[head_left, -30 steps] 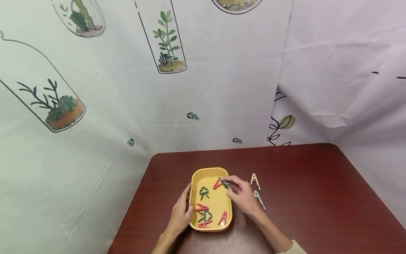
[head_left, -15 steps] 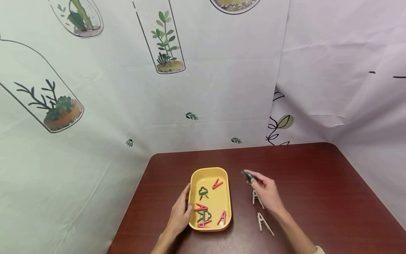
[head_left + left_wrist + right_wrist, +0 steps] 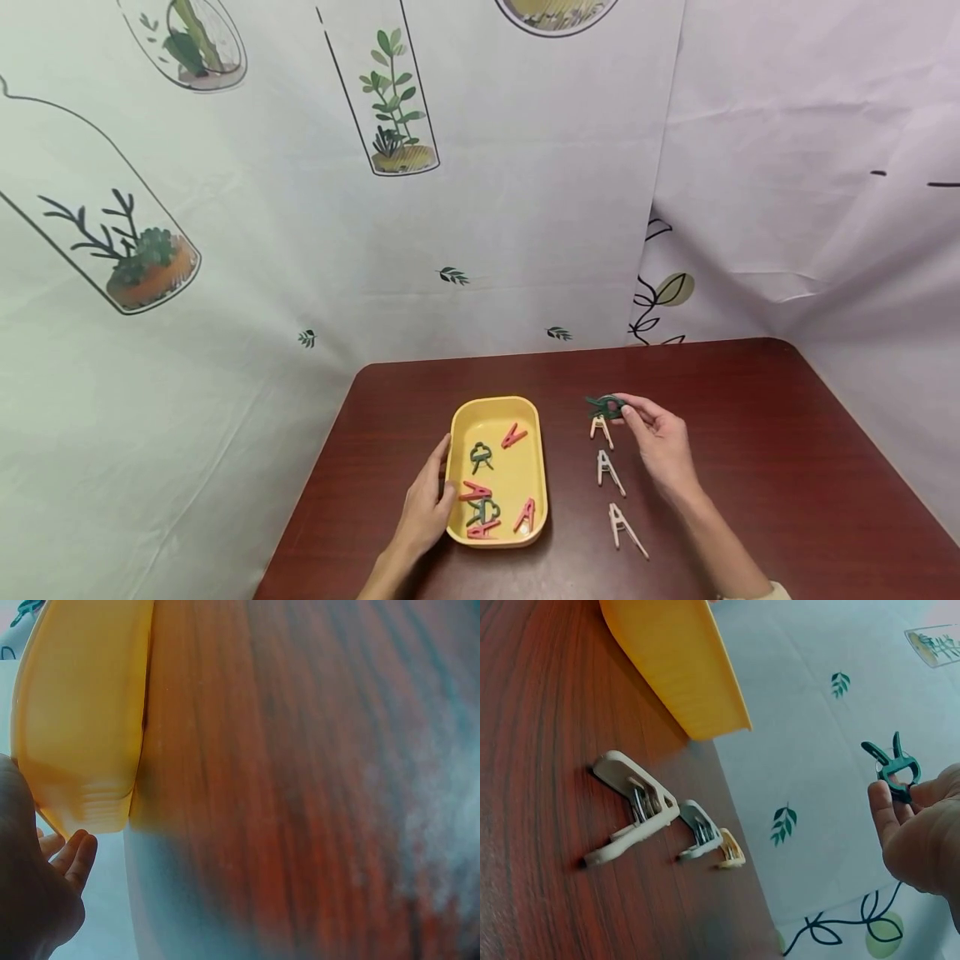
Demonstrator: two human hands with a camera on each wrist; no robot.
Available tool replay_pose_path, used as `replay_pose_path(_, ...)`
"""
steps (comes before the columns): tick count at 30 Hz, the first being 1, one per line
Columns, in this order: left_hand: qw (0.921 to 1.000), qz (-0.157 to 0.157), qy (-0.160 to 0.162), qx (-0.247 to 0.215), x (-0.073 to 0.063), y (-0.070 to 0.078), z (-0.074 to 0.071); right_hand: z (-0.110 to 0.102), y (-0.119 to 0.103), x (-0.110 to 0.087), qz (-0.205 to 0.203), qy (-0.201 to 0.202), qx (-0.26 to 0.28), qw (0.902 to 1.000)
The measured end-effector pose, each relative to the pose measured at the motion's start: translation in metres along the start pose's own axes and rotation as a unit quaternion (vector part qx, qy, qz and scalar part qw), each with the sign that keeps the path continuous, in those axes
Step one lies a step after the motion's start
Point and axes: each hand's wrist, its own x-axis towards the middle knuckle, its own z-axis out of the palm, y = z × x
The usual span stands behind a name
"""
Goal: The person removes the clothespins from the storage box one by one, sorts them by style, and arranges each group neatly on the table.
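Note:
My right hand pinches a green clothes peg between thumb and fingers. The peg is raised, its two handles pointing away from the fingertips in the right wrist view. Below it, a column of pale pegs lies on the table: a yellowish one, a whitish one and a cream one. My left hand rests against the left side of a yellow tray, fingers and thumb extended along its wall. Inside the tray lie green pegs and several red pegs.
The dark red-brown table has rounded far corners. White cloth printed with plants and jars hangs behind it and along both sides.
My right hand has carried the green peg from over the tray rightward to beside the far end of the pale peg column. The left hand and tray have stayed in place.

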Motion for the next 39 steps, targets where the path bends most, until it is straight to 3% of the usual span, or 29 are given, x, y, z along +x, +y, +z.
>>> replay_pose_path(14,0.9999,-0.01,-0.004,-0.01,0.0,0.003,-0.001,-0.023,-0.005,0.009,0.018,0.05,0.016,0.9984)
replay_pose_path(26,0.9999,-0.008,-0.004,-0.008,-0.002,0.003,-0.002,-0.046,-0.005,0.02,-0.013,0.015,-0.063,0.9978)
replay_pose_path(39,0.9998,-0.014,-0.007,-0.01,-0.001,0.002,-0.002,-0.06,0.003,0.036,-0.018,0.0,-0.148,0.9888)
